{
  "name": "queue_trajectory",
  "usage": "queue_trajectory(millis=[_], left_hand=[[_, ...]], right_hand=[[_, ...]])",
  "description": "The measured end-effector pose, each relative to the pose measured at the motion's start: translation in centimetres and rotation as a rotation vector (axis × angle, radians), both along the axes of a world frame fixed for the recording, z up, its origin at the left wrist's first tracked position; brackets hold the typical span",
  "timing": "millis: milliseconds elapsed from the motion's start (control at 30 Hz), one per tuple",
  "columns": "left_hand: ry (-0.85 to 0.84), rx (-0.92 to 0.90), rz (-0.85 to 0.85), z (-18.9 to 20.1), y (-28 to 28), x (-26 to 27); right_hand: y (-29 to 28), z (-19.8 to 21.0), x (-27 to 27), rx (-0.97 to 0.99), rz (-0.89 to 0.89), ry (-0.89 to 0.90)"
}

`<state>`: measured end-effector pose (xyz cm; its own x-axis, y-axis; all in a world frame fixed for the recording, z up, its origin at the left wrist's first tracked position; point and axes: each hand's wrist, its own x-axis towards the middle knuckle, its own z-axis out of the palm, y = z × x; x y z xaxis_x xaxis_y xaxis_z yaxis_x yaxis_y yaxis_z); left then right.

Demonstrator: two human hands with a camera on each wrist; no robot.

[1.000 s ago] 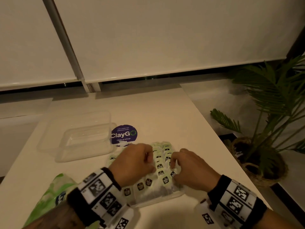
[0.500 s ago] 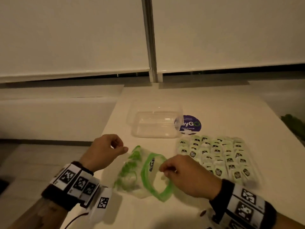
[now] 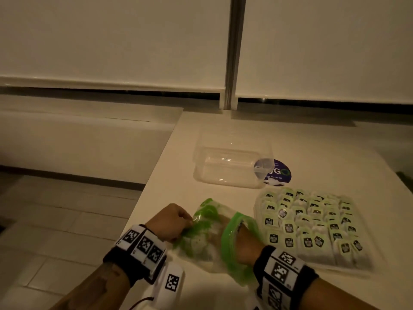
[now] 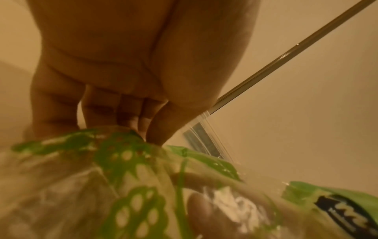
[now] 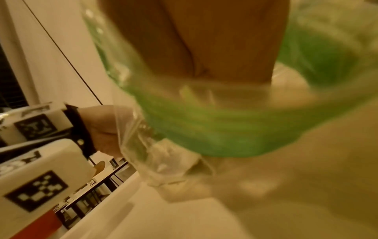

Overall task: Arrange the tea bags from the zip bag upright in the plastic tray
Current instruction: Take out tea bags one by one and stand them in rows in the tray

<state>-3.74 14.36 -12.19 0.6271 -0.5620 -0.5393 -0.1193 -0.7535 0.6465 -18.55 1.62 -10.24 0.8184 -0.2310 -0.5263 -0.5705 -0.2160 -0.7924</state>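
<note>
Nearest, the right hand (image 3: 242, 239) is now pushed wrist-deep through the green mouth of the zip bag (image 3: 210, 231); half a second ago it only pinched the rim. Whether its fingers are curled or straight I cannot tell. The left hand (image 3: 171, 222), earlier off the bag, now pinches its far-left end. To the right lie the tea bags (image 3: 310, 222) in flat rows. Farther back sits the clear plastic tray (image 3: 232, 166).

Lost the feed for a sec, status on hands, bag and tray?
Left hand pinches zip bag by its far end. Right hand inside the bag mouth, fingers hidden. Tea bags fill one tray; clear tray empty. Nothing blocking.
</note>
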Motion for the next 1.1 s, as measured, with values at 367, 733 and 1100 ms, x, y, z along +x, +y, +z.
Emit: queue_trajectory(millis=[367,733,1100], left_hand=[[0.034,-0.05,0.078,-0.2,0.4,-0.3],[-0.063,-0.099,0.036,-0.5,0.5,-0.3],[-0.113,-0.108,0.065,-0.5,1.7,0.5]], right_hand=[[1.1,-1.2,0.2,0.423,-0.406,-0.116],[0.3,-4.0,-0.6,-0.25,-0.01,-0.143],[1.3,1.7,-5.6,-0.782,-0.051,-0.198]])
